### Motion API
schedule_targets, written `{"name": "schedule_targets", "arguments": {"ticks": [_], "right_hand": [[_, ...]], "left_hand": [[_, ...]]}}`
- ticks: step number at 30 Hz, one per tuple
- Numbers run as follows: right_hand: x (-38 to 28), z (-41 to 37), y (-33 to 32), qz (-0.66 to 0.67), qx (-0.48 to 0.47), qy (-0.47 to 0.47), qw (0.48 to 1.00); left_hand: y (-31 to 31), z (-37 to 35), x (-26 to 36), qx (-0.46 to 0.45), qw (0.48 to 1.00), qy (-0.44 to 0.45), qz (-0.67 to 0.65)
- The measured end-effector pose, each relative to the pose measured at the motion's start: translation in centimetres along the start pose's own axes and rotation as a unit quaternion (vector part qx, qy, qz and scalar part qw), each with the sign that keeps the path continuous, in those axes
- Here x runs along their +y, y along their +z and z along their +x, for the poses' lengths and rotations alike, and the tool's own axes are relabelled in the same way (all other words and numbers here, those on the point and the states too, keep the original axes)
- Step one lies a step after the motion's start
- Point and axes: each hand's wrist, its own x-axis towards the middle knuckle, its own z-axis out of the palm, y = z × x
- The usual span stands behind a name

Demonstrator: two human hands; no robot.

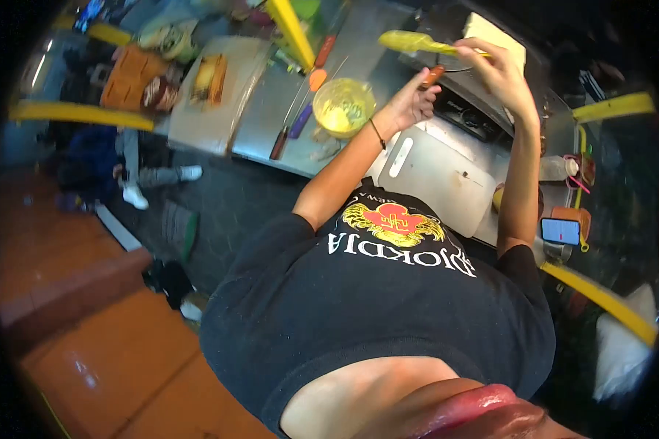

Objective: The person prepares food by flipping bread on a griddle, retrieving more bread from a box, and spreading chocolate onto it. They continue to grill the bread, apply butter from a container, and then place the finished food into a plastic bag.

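In my right hand, the fingers pinch the handle of a yellow spatula that points left, its blade looking smeared. My left hand has its thumb and fingers around a brown wooden handle; what this handle belongs to is not clear. A pale yellow slab, perhaps bread, lies on the dark griddle behind my right hand. Beside my left forearm stands a clear bowl with a yellow spread inside.
A white cutting board lies against my body. Left of the bowl are a purple-handled tool and other long tools. Farther left, a packaged loaf rests on a board. A phone is at right. Yellow frame bars cross the stall.
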Motion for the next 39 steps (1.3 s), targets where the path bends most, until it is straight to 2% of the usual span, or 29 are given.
{"name": "schedule_targets", "arguments": {"ticks": [2, 3, 4, 5, 6, 8, 9, 11, 12, 14, 15, 16, 17, 18, 19, 20, 21, 22, 24, 26, 28, 29, 30, 31, 32, 34, 35, 37, 39], "right_hand": [[0.8, 1.8, 4.1, -0.064, -0.098, -0.089, 0.989], [0.7, 2.6, 5.7, -0.106, -0.14, -0.11, 0.978], [0.7, 3.2, 7.3, -0.147, -0.184, -0.129, 0.963], [1.2, 4.2, 9.0, -0.152, -0.21, -0.192, 0.946], [1.1, 5.0, 10.7, -0.16, -0.225, -0.202, 0.94], [1.8, 6.2, 15.1, -0.185, -0.264, -0.242, 0.915], [2.2, 7.1, 17.1, -0.206, -0.289, -0.276, 0.893], [3.0, 7.8, 21.0, -0.227, -0.348, -0.207, 0.886], [4.3, 8.0, 22.6, -0.219, -0.352, -0.203, 0.887], [5.4, 8.8, 24.7, -0.19, -0.378, -0.039, 0.905], [3.7, 7.7, 23.6, -0.083, -0.353, 0.104, 0.926], [3.9, 7.3, 23.0, -0.077, -0.35, 0.111, 0.927], [4.3, 6.6, 22.1, 0.05, -0.347, 0.25, 0.903], [4.6, 6.3, 21.3, 0.176, -0.329, 0.377, 0.848], [4.8, 5.4, 20.8, 0.264, -0.283, 0.438, 0.812], [4.7, 4.6, 20.2, 0.268, -0.274, 0.439, 0.812], [4.7, 4.0, 19.3, 0.326, -0.227, 0.455, 0.797], [4.7, 3.3, 18.3, 0.38, -0.18, 0.466, 0.778], [4.0, 1.5, 14.5, 0.378, -0.185, 0.435, 0.796], [4.7, -0.2, 10.2, 0.388, -0.164, 0.332, 0.844], [4.8, -2.4, 6.1, 0.371, -0.094, 0.313, 0.869], [4.9, -3.3, 3.8, 0.379, -0.06, 0.282, 0.879], [6.3, -3.6, 3.0, 0.35, 0.078, 0.26, 0.897], [7.8, -3.7, 1.8, 0.276, 0.172, 0.242, 0.914], [9.4, -3.6, 0.8, 0.202, 0.258, 0.226, 0.917], [15.9, -2.9, -1.2, -0.002, 0.386, 0.188, 0.903], [16.1, -2.7, -2.2, -0.042, 0.416, 0.2, 0.886], [16.4, -1.9, -3.8, -0.081, 0.449, 0.208, 0.865], [16.8, -1.0, -4.7, -0.179, 0.452, 0.276, 0.829]], "left_hand": [[-1.5, -3.7, -2.6, 0.027, 0.981, 0.096, 0.168], [-2.2, -6.7, -3.4, 0.066, 0.923, 0.213, 0.314], [-3.5, -10.3, -4.3, 0.104, 0.83, 0.318, 0.447], [-5.3, -13.5, -5.4, 0.167, 0.758, 0.383, 0.502], [-7.5, -15.9, -5.7, 0.223, 0.671, 0.441, 0.552], [-10.4, -18.6, -5.0, 0.403, 0.496, 0.489, 0.594], [-10.9, -17.8, -4.6, 0.403, 0.5, 0.487, 0.592], [-12.2, -15.5, -3.0, 0.371, 0.515, 0.564, 0.529], [-12.8, -15.0, -3.0, 0.374, 0.518, 0.556, 0.531], [-13.2, -14.1, -2.2, 0.372, 0.649, 0.398, 0.531], [-13.2, -13.8, -2.1, 0.368, 0.648, 0.395, 0.537], [-13.1, -13.6, -2.3, 0.379, 0.634, 0.394, 0.547], [-13.1, -13.5, -2.8, 0.389, 0.619, 0.393, 0.558], [-12.9, -13.0, -3.2, 0.381, 0.62, 0.39, 0.564], [-12.6, -12.6, -3.8, 0.405, 0.601, 0.405, 0.557], [-12.5, -12.3, -4.1, 0.428, 0.58, 0.423, 0.549], [-12.3, -12.1, -4.4, 0.436, 0.61, 0.399, 0.528], [-12.2, -12.0, -4.4, 0.429, 0.61, 0.404, 0.53], [-11.9, -12.3, -4.3, 0.409, 0.479, 0.517, 0.58], [-9.2, -14.0, -4.7, 0.434, 0.444, 0.595, 0.51], [-8.3, -14.5, -4.5, 0.316, 0.49, 0.549, 0.599], [-5.9, -13.0, -5.1, 0.251, 0.678, 0.477, 0.499], [-3.5, -11.2, -5.6, 0.171, 0.828, 0.371, 0.384], [-2.0, -8.5, -6.8, 0.164, 0.85, 0.39, 0.313], [-0.6, -6.8, -6.6, 0.149, 0.853, 0.386, 0.318], [1.9, -3.4, -4.8, 0.259, 0.925, 0.249, 0.123], [1.3, -1.7, -3.4, 0.254, 0.925, 0.249, 0.129], [-1.2, 1.1, -0.2, 0.012, 0.982, 0.056, 0.178], [-0.1, 1.5, 1.3, -0.002, 0.97, 0.054, 0.239]]}}
